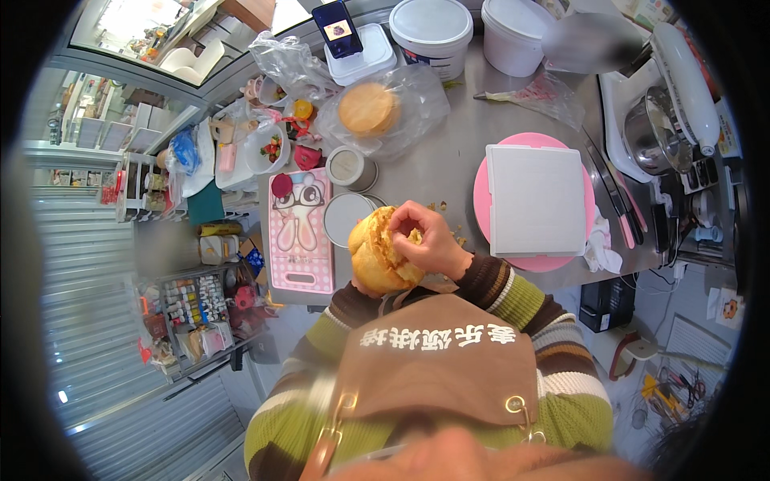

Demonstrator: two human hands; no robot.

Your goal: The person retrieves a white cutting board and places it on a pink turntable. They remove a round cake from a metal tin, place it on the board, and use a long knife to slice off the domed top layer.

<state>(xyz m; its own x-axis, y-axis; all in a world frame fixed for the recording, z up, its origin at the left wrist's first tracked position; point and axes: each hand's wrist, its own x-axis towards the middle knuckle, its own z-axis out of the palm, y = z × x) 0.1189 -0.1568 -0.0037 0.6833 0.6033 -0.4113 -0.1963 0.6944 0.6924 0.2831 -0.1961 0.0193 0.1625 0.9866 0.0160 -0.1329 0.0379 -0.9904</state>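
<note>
Close to my chest, over the table's front edge, I hold a golden-brown sponge cake (370, 258) with a torn, crumbly side. My left hand (362, 287) cups it from below, mostly hidden behind it. The fingers of my right hand (433, 239) are curled in at the torn side, pinching at the crumb; any piece between them is hard to make out. Beside the cake lies a round grey metal disc (346, 218), and a round metal tin (350, 169) stands just beyond. Loose crumbs (459, 237) dot the table to the right of my hand.
Left is a pink rabbit-print cutting board (277, 260). A white square board (539, 200) rests on a pink turntable (481, 196) at right, near long knives (616, 200) and a stand mixer (682, 88). Behind are a bagged round cake (369, 110), white tubs (431, 32) and a phone (337, 30).
</note>
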